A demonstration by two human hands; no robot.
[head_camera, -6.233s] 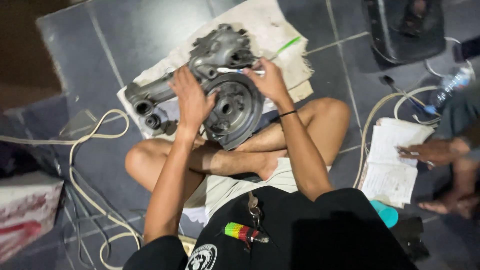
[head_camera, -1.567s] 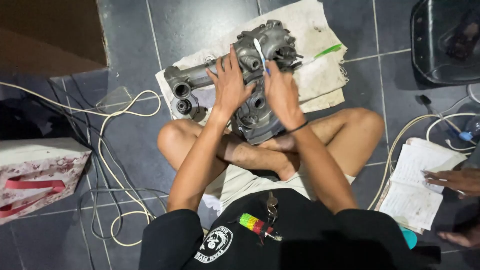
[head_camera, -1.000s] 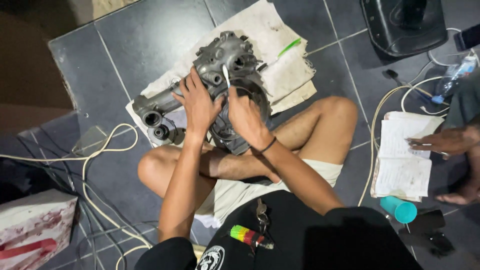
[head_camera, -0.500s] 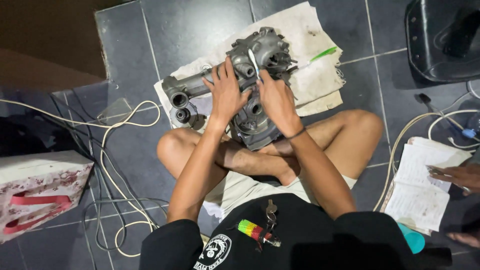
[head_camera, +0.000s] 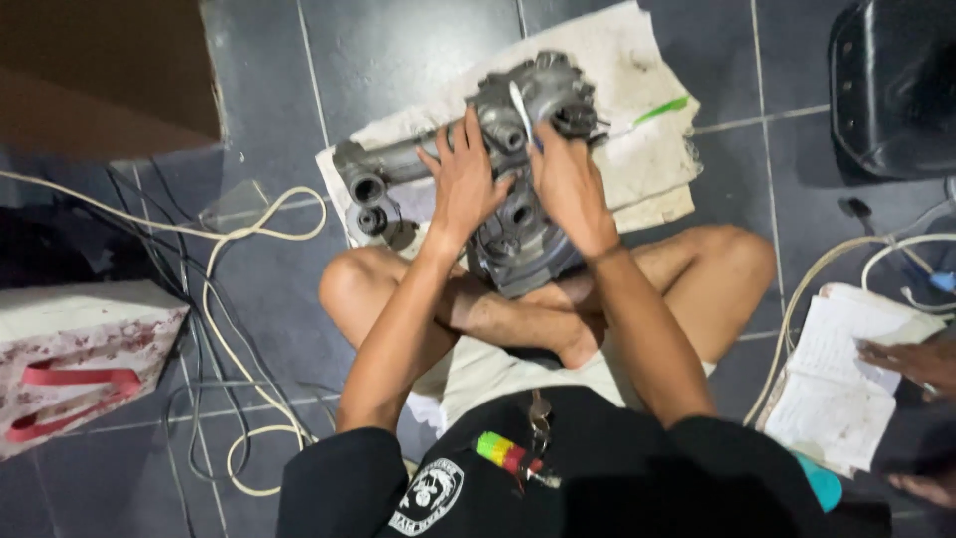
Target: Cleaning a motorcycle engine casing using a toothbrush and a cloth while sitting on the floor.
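A grey metal engine casing lies on a dirty white cloth on the tiled floor, in front of my crossed legs. My left hand rests flat on the casing's left side, fingers spread. Over the casing's upper middle, my right hand is closed around a thin white stick-like tool whose tip pokes up above my fingers. A green-handled tool lies on the cloth to the right.
Cream and black cables loop over the floor at left, next to a white bag with red handles. A black seat-like object sits top right. Another person's hand rests on an open notebook at right.
Both hands have stayed on the casing since a second ago, with the white tool still in the right hand. The view has shifted and swayed. Earlier, the hands were spread wider over the casing.
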